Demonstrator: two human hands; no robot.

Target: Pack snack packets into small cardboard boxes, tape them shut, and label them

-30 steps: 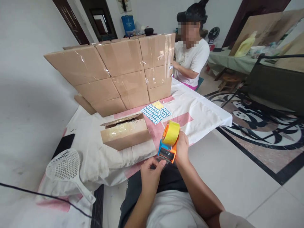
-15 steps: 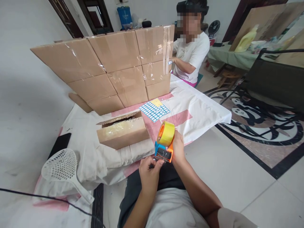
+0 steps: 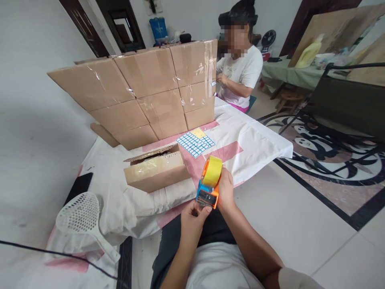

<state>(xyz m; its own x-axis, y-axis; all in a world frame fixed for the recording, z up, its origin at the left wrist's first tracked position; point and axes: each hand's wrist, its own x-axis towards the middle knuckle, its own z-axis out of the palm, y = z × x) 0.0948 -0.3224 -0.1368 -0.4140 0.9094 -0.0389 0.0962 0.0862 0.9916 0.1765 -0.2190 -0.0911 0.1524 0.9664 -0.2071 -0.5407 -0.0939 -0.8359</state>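
Observation:
My right hand [image 3: 225, 188] is wrapped round an orange and blue tape dispenser [image 3: 207, 196], which carries a roll of yellowish packing tape [image 3: 214, 170]. Just below the dispenser's cutting edge, my left hand [image 3: 194, 214] is pinched, thumb against fingers, on what looks like the tape's loose end; the film itself is hard to make out. Left of the dispenser lies a small cardboard box [image 3: 158, 172]. Its top flap stands partly raised, and clear tape runs along its side. Beyond it, a sheet of blue-edged labels [image 3: 192, 144] lies on the cloth.
Stacked cardboard boxes [image 3: 159, 108] form a wall along the table's far side. A white perforated scoop [image 3: 80, 214] and a black flat object [image 3: 78, 186] lie at left on the cloth-covered table [image 3: 258, 140]. Behind the boxes sits another person [image 3: 240, 72]. A dark chair [image 3: 345, 104] stands right.
The view has shifted slightly, lowering most things in it. My left hand has moved a little right and down beside the dispenser. My right hand keeps its grip.

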